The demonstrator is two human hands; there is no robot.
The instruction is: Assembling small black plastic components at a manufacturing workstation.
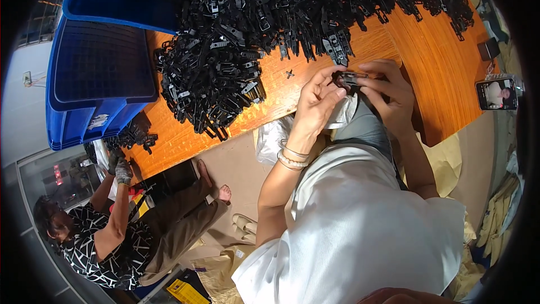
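Over the near edge of the wooden table, my left hand and my right hand meet around one small black plastic part. Fingers of both hands pinch it from either side, covering much of it. Just beyond my fingertips, a few similar parts lie at the front of a large heap of black plastic parts. A smaller heap sits left of my left hand. Between that heap and my hand lies a tiny black cross-shaped piece.
Blue plastic crates stand at the table's left end. A co-worker in gloves sits at the lower left, hands at the table edge. A phone stands at the right, near a small black box. Brown paper sacks lie on the floor.
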